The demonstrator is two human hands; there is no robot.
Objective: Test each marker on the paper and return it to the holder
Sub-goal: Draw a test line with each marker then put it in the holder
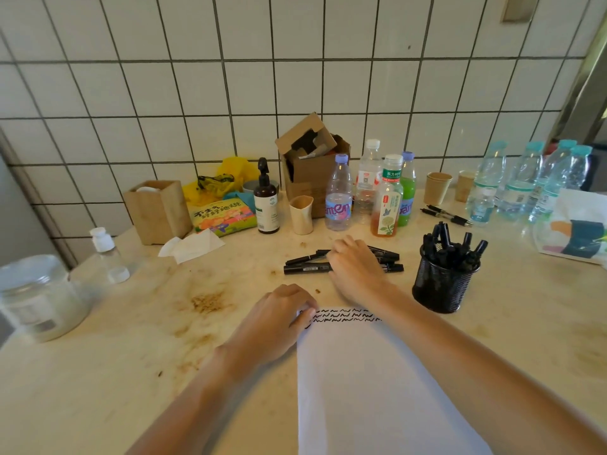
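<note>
two rows of black squiggles run across the top edge of the white sheet of paper, so a fair batch of tests looks done. count of marks not clear enough to give.

black wire-mesh pen holder stands on the cream stone tabletop, to the right of your right hand and just beyond the paper's far right corner. it is already crowded with black markers, tips and caps sticking up. judging by that, most of the set has been tested and returned.

a small loose group of black markers lies flat on the tabletop beyond the paper, between the paper and the row of bottles. at least three or four barrels show; your hand covers the middle of them, so exact number unknown. these look like the ones left to do.

your right hand lies palm down over that group, fingers bent down onto the barrels. whether it has closed round one or only rests on them, cannot tell; fingertips hidden.

your left hand sits at the paper's top left corner, fingers curled under, fingertips pressing the corner down to steady the sheet. it holds no marker.

judgement: task well past halfway. remaining: pick one from the loose group, uncap, mark below the second row, recap, drop in the holder, repeat until none lie loose.

two black click pens lie further back near the clear water bottles; probably not part of the set.
</note>
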